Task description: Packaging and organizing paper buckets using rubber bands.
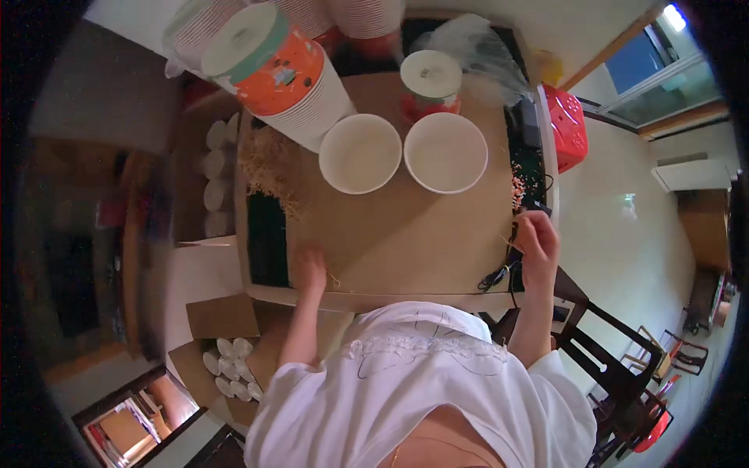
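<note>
Low over the left front of the cardboard sheet (406, 242), my left hand (310, 269) is smeared by motion, its fingers unclear. A thin pale strand (334, 279) shows beside it. At the right edge of the table, my right hand (538, 242) is closed in a pinch, with a thin pale strand (507, 240) by its fingertips. Two white paper bowls (360, 154) (445, 154) sit side by side toward the back, their insides bare. Straw-coloured paper shreds (269, 160) lie in a heap at the left.
A tall leaning stack of orange-printed paper bowls (285, 78) rises at the back left. Behind the two bowls stands a lidded tub (431, 74). Small pinkish bits (518, 187) and a black cable (499, 274) line the right edge. A carton of white cups (230, 366) stands lower left.
</note>
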`<state>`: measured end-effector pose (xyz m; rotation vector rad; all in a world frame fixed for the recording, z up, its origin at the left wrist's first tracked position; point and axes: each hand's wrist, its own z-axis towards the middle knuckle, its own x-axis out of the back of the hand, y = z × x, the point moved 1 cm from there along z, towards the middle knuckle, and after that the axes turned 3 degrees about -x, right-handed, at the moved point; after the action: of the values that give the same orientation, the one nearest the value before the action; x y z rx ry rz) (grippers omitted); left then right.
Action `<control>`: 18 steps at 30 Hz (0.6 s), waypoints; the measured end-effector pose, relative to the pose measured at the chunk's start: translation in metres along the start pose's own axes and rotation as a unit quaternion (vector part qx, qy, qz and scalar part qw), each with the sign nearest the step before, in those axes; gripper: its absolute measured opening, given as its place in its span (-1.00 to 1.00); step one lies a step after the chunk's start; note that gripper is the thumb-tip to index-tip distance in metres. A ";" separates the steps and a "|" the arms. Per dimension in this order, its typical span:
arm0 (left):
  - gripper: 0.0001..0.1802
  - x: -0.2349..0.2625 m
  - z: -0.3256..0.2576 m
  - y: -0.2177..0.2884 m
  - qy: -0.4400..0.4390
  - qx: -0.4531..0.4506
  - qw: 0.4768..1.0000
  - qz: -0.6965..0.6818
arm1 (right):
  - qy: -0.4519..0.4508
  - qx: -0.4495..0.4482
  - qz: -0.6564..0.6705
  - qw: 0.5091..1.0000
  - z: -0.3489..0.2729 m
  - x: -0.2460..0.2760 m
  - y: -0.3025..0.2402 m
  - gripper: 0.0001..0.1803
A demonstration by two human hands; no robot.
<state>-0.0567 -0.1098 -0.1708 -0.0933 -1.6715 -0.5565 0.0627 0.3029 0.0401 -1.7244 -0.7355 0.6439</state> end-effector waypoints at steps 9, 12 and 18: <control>-0.80 0.069 0.103 0.281 0.170 -0.366 0.905 -0.133 | 0.035 0.112 0.021 0.993 0.003 0.005 -0.026 -0.90; -0.86 0.029 0.116 0.302 0.103 -0.334 0.935 -0.066 | 0.107 0.131 -0.049 0.984 -0.012 0.014 -0.054 -0.91; -0.87 0.039 0.063 0.254 -0.019 -0.369 0.929 0.012 | 0.011 0.054 -0.107 0.993 -0.034 0.021 -0.018 -0.92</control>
<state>-0.0276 0.1292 -0.0605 -0.6739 -1.4151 -1.1482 0.0989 0.3012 0.0649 -1.5263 -0.8412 0.5079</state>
